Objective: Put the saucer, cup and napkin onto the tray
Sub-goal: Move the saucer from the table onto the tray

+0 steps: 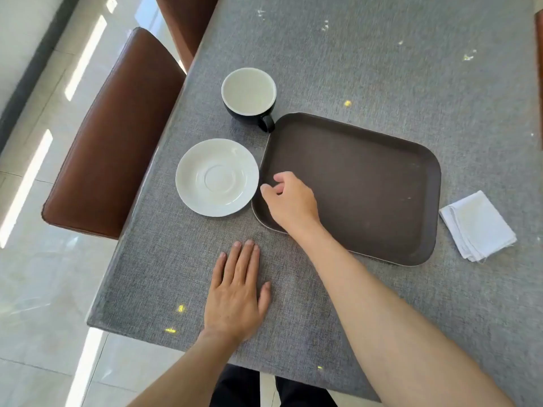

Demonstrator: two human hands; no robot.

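Head view: the right hand (pixel 289 201) is seen with fingers (pixel 269 190) loosely curled and empty above the tray (pixel 367 183) edge, just beside the saucer (pixel 217 177), probably the first pick. The left hand (pixel 238 292) lies flat, grasping nothing, on the desk (pixel 382 69), apparently for support. The cup (pixel 249 96) stands beyond the saucer; the napkin (pixel 477 226) lies beside the tray's other end.

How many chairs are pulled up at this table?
2 in view: one brown chair beside the table's left edge, and a second chair just beyond it, partly cut off. Others may be hidden.
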